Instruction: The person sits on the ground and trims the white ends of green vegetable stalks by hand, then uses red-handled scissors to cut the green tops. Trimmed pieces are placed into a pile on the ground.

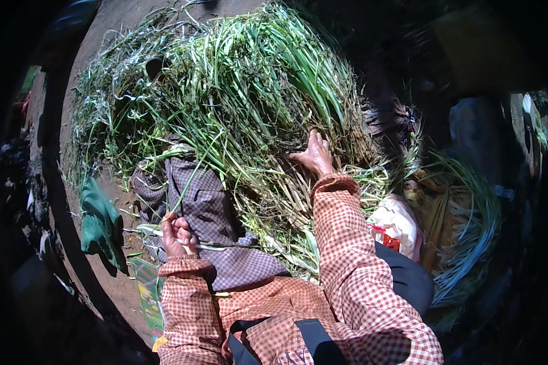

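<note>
A large heap of long green leafy stalks (255, 68), mixed with dry, brownish ones, lies on the ground before me. My left hand (177, 235), over a grey checked cloth (210, 205) at my lap, has its fingers closed around a thin green stalk (187, 187) that points up and right. A paler, wider stalk (210, 247) passes by the same palm. At the heap's near right side, my right hand (316, 155) reaches in with thumb and fingers spread; its fingertips touch the stalks, and no grip on any shows.
To the left a green cloth (98, 219) lies on bare soil. A white bag (399, 223) with a red packet (386, 237) sits beside my right knee. Farther right are pale-ended green stalks (468, 242) on brownish material. A dark round opening (154, 67) shows in the heap.
</note>
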The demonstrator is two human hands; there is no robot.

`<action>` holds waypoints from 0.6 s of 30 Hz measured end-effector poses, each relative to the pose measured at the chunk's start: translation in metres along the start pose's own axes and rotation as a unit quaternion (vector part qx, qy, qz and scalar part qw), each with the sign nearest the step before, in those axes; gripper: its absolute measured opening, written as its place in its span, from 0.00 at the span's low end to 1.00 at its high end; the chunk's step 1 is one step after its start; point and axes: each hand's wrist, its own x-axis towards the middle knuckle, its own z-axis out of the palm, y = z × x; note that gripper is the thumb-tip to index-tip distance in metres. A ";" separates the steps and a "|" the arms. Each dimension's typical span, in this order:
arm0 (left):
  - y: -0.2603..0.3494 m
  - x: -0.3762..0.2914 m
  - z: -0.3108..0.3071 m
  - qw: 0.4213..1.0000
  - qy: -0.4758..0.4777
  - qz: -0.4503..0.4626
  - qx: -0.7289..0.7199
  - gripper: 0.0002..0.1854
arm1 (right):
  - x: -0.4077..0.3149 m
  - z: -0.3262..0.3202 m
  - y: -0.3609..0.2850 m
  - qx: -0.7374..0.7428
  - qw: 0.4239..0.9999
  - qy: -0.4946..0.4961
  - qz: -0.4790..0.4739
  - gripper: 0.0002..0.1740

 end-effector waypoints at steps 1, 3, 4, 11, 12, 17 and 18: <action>0.000 0.000 0.000 1.000 0.000 0.006 -0.004 0.18 | -0.001 0.002 -0.006 -0.041 0.998 0.022 -0.036 0.57; -0.002 0.000 0.000 1.000 -0.019 0.015 -0.001 0.18 | -0.003 0.003 -0.025 0.044 0.998 -0.035 0.009 0.45; -0.002 0.000 0.000 0.999 -0.029 0.021 -0.003 0.18 | -0.010 0.006 -0.038 0.026 0.999 -0.018 0.006 0.34; 0.002 -0.004 0.002 1.000 -0.009 -0.004 0.020 0.17 | -0.057 -0.050 -0.043 0.456 0.850 0.047 -0.260 0.24; 0.002 -0.004 0.002 1.000 -0.014 -0.006 0.015 0.17 | -0.053 -0.065 -0.027 0.449 0.860 0.084 -0.227 0.23; 0.002 -0.003 0.002 0.999 -0.030 -0.022 -0.025 0.16 | -0.015 -0.117 0.025 0.480 0.840 0.225 -0.117 0.30; 0.001 -0.003 0.002 0.999 -0.027 -0.016 -0.024 0.15 | -0.015 -0.123 0.026 0.339 0.899 0.267 -0.081 0.35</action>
